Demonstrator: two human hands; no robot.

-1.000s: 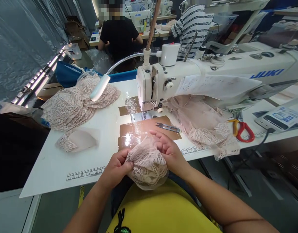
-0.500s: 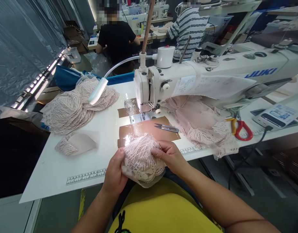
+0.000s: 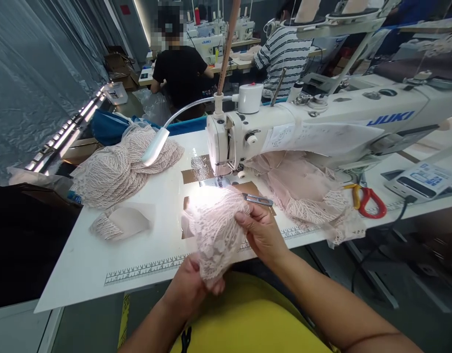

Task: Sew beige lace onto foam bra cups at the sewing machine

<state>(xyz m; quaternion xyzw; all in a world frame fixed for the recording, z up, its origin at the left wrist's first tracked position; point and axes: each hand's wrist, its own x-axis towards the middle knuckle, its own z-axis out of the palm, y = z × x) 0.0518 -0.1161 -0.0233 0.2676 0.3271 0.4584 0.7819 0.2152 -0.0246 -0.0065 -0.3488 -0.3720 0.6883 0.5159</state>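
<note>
A pale pink lace piece (image 3: 220,230), shaped like a cup, is stretched between my two hands in front of the sewing machine (image 3: 226,142). My left hand (image 3: 191,284) grips its lower edge near the table's front, some fingers hidden beneath the lace. At the upper right edge, my right hand (image 3: 263,228) pinches the lace between thumb and fingers. Thread snips (image 3: 258,199) lie just beyond the right hand, partly covered by the lace. The lace's far edge is brightly lit, close in front of the needle area.
Stacked lace pieces (image 3: 112,171) lie at the left under a lamp (image 3: 155,147), with one single piece (image 3: 125,223) nearer. Right of the needle are more lace pieces (image 3: 303,186), red-handled scissors (image 3: 371,203) and a phone-like device (image 3: 415,187). Two people sit beyond the table.
My left hand has moved down and slightly right, pulling its side of the lace downward. The lace has turned and its upper part now reaches the bright light, covering part of the snips.
</note>
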